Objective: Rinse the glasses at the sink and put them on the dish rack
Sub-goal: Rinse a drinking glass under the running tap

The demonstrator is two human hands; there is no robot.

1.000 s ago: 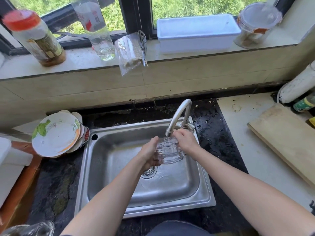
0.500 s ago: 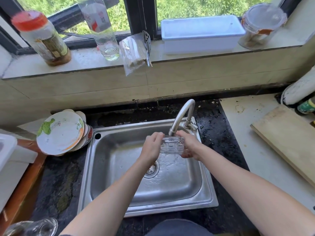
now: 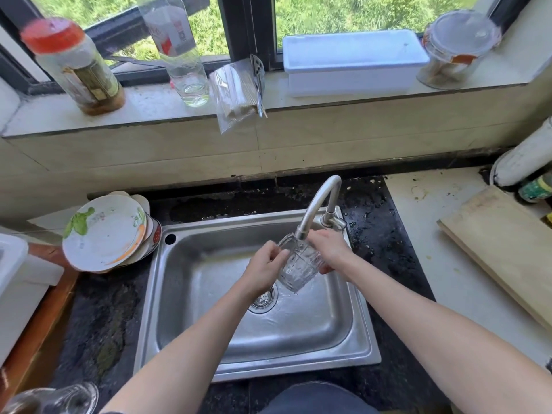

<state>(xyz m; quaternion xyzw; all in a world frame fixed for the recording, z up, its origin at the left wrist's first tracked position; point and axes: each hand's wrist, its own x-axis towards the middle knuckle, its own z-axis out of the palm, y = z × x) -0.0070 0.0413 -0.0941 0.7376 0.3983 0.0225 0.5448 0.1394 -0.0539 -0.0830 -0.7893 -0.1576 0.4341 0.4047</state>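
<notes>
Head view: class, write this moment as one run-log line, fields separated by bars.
step: rinsing | glass: tilted, mouth under tap spout, over sink | left hand: holds glass | right hand: holds glass

Kitchen counter under a window, bright daylight.
Window (image 3: 358, 16) at 12 o'clock, dark frame (image 3: 242, 28), sunlit grass beyond. Pale stone sill (image 3: 143, 106) below it carries a red-lidded jar (image 3: 77, 67) at 10 o'clock, a clear bottle (image 3: 182, 55) at 11, a white box (image 3: 352, 64) at 1, a lidded tub (image 3: 457, 46) at 2. Beige tiled wall (image 3: 134, 156) under the sill. Black speckled countertop (image 3: 388, 243), wet in spots; pale counter (image 3: 448, 264) at 3 o'clock with a wooden board (image 3: 501, 243) lying on it. Stacked plates (image 3: 104, 231) at 9 o'clock.
</notes>
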